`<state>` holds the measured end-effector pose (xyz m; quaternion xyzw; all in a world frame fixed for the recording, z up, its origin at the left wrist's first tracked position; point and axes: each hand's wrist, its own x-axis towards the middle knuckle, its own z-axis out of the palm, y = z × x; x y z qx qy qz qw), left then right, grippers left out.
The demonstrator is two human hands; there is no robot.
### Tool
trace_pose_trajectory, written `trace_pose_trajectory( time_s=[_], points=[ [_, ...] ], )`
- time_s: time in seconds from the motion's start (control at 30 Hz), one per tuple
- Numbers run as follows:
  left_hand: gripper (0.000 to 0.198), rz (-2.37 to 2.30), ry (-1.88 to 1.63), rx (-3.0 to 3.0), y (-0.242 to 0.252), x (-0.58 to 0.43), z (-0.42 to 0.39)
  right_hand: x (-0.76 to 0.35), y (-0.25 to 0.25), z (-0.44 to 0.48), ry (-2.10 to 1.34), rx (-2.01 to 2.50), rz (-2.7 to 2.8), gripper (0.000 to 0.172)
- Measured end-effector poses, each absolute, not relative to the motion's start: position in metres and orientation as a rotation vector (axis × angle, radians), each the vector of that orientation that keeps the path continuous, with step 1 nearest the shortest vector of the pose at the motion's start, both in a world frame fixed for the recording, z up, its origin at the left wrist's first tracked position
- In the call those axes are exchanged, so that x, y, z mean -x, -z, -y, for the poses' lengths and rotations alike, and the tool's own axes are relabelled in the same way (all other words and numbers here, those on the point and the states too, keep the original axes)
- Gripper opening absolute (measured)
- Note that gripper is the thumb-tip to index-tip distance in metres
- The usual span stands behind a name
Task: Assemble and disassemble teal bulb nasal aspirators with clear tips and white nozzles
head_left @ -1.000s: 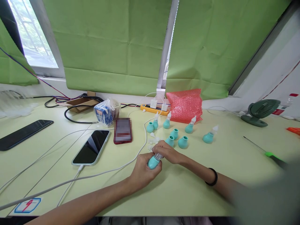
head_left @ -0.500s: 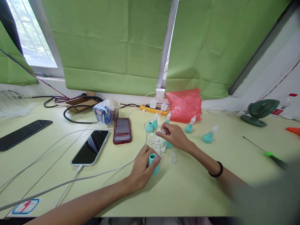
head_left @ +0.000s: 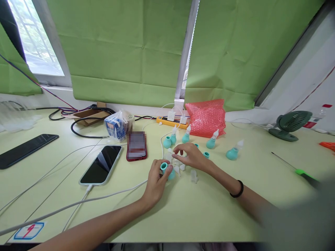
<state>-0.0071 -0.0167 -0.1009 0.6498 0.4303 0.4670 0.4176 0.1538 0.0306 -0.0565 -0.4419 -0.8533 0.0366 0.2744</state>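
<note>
My left hand [head_left: 156,179] grips a teal rubber bulb [head_left: 166,169] with its open neck facing up, resting low on the pale green table [head_left: 199,209]. Just to its right, my right hand [head_left: 190,156] hovers with curled fingers over a scatter of small clear plastic tips [head_left: 183,169]; whether it holds one is hidden. Behind the hands stand several teal bulbs, some with clear tips fitted, such as a far teal bulb [head_left: 211,141] and a right teal bulb [head_left: 232,152]. A bare bulb neck [head_left: 206,154] peeks out beside my right hand.
A phone on a white cable [head_left: 101,164], a red phone [head_left: 136,145], a bagged blue carton [head_left: 118,126], a yellow power strip [head_left: 172,122] and pink bubble wrap [head_left: 206,117] lie behind. A green fan [head_left: 289,124] and a green-handled screwdriver [head_left: 300,170] sit right. A black phone [head_left: 24,149] lies left.
My right hand pulled a clear tip off the bulb, carried it away, then came down over the loose tips. My left hand moved the open-necked bulb up and slightly left.
</note>
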Motion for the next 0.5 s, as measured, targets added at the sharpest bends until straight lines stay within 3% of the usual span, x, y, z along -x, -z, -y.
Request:
trace_pose_trajectory(
  time_s=[0.1,0.2,0.3,0.5],
  points=[
    [0.023,-1.050,-1.219,-1.516,0.102,0.006,0.015,-0.153,0.050,-0.024,-0.354,1.052,2.305,0.012],
    [0.028,-0.965,-1.278,-1.443,0.101,0.005,0.016,-0.153,0.043,-0.018,-0.701,0.902,2.385,0.030],
    [0.032,-0.923,-1.296,-1.485,0.101,0.005,0.017,-0.152,0.038,-0.011,-0.899,0.841,2.467,0.038],
    [0.033,-0.934,-1.288,-1.593,0.100,0.005,0.017,-0.144,0.030,0.003,-0.466,0.851,2.555,0.016]
  ],
)
